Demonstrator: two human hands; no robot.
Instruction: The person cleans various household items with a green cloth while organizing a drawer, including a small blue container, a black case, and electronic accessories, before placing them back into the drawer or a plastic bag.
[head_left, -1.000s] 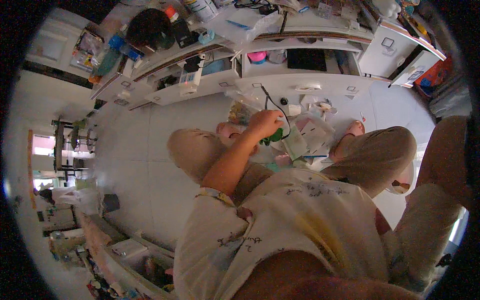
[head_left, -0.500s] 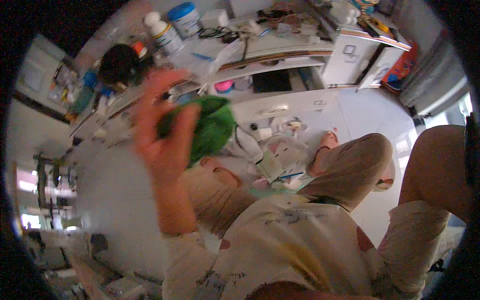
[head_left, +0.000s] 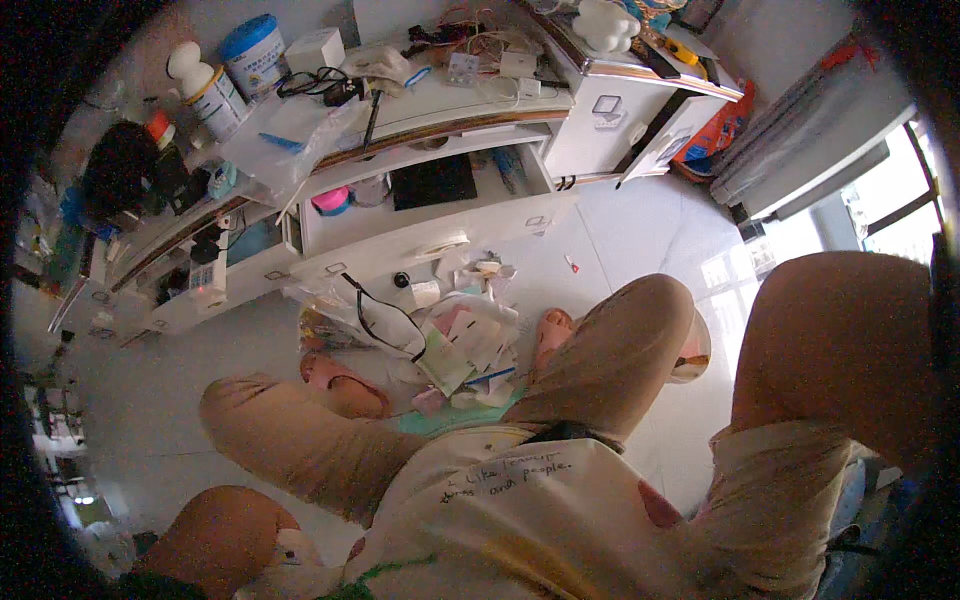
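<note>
At the lower left my left forearm (head_left: pixel 220 530) is bent back toward my body, and my left hand is out of view. Dark green material (head_left: pixel 160 586) shows at the bottom edge beside that forearm. A thin green edge (head_left: pixel 385 572) also lies across the front of my shirt; what it belongs to is cut off. My right arm (head_left: pixel 840 350) rises on the right side, its hand beyond the frame. Between my feet lies a pile of papers (head_left: pixel 470 345) with a blue pen (head_left: pixel 490 377). A white pouch with a black edge (head_left: pixel 390 325) rests against the pile.
Ahead is a white cabinet with an open drawer (head_left: pixel 420 225) holding a black flat thing (head_left: pixel 433 182) and a pink and blue round container (head_left: pixel 331 200). A blue-lidded tub (head_left: pixel 253 55) and cables (head_left: pixel 320 85) stand on top. A grey curtain (head_left: pixel 790 130) hangs at right.
My left hand, raised at centre left with the green cloth-like thing, has dropped back toward the lower left, out of view. The view has shifted to the right.
</note>
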